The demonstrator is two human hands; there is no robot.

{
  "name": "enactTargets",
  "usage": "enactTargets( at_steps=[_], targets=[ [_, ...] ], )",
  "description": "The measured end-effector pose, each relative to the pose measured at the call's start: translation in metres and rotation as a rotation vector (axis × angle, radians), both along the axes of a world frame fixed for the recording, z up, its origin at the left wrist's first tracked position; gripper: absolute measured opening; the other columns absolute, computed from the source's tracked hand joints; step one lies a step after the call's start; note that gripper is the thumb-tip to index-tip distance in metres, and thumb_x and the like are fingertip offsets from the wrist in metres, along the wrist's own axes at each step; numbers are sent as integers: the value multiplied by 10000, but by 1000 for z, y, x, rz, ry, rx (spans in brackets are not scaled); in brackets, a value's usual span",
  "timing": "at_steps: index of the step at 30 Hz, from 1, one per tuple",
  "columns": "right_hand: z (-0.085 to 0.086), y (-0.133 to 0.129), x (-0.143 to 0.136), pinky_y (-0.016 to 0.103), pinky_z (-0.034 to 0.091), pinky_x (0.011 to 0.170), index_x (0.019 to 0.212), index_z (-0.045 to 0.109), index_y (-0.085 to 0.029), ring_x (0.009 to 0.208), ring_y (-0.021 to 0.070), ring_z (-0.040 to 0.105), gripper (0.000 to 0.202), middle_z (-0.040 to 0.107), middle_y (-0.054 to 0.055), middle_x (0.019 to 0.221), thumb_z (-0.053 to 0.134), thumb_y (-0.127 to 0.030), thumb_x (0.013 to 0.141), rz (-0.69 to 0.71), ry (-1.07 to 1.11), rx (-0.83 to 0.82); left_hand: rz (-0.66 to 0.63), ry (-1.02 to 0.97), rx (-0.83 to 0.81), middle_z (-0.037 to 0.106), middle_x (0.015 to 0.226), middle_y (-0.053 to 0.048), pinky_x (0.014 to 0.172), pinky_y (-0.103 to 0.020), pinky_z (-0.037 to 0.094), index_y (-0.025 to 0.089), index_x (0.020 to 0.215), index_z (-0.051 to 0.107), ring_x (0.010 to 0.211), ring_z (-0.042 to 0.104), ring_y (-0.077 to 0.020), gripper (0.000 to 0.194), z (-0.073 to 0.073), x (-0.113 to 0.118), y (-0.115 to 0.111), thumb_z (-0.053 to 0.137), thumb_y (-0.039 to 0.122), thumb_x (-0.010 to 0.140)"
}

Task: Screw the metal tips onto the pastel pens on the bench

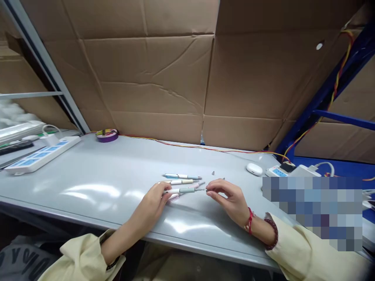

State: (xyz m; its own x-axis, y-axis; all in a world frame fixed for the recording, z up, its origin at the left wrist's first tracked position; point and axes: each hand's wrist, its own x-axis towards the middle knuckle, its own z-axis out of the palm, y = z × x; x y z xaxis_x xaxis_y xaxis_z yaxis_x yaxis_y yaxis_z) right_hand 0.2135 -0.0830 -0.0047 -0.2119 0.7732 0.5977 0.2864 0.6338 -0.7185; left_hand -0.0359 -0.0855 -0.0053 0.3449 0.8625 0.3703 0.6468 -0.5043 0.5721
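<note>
My left hand [155, 197] pinches a white pen with a grey-green grip [183, 191] and holds it level above the table. A thin refill [200, 189] sticks out of the pen's right end. At that end my right hand [227, 197] has thumb and forefinger closed on a tiny piece, too small to name. Behind the held pen lie a blue-and-white pen [181, 176] and a cream-coloured pen [181, 182]. A pink pen [174, 198] is partly hidden under my left hand. One small grey cone-shaped piece [213, 173] rests beyond my right hand.
A power strip [43, 156] stands at the left, with a roll of purple tape [107, 135] behind it. On the right are a white earbud case [254, 169] and another power strip [277, 171]. Twisted wires [175, 144] run along the cardboard wall [152, 78].
</note>
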Motion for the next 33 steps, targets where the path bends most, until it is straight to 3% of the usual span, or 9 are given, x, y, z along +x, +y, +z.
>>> enactTargets(
  at_steps=[4,11,17,24,33],
  targets=[
    [0,0,-4,257,526,605,827,658,-217,636,135,608,72,674,13,746,609,-269,820,-11,-35,29,-11,32,-25,576,844,-34,658,-300,453,206,886,475,740,558,-186,227,2,2,-1,295,333,942],
    [-6,3,-1,289,543,672,878,642,-218,709,155,624,87,668,25,806,623,-264,806,-32,-8,-45,11,53,-37,572,831,-26,652,-302,452,210,892,455,722,564,-184,216,-2,0,-2,280,326,944],
    [-5,0,-1,288,541,672,869,638,-213,726,155,623,73,665,27,815,595,-246,821,-67,23,-2,14,67,-12,583,822,-20,625,-289,458,208,888,458,706,575,-181,219,0,0,-2,279,324,941],
    [-2,0,-6,288,552,691,906,657,-229,740,158,649,107,700,22,846,579,-225,834,6,-82,24,-28,156,-30,594,788,-13,585,-275,433,210,871,468,676,581,-183,223,-1,2,-2,300,339,941],
    [-2,1,-8,273,538,648,901,655,-228,702,160,671,192,716,26,831,497,-335,890,-7,-253,148,-70,237,-47,589,725,-9,510,-257,389,209,852,456,570,554,-169,238,-2,0,-3,279,344,936]
  ],
)
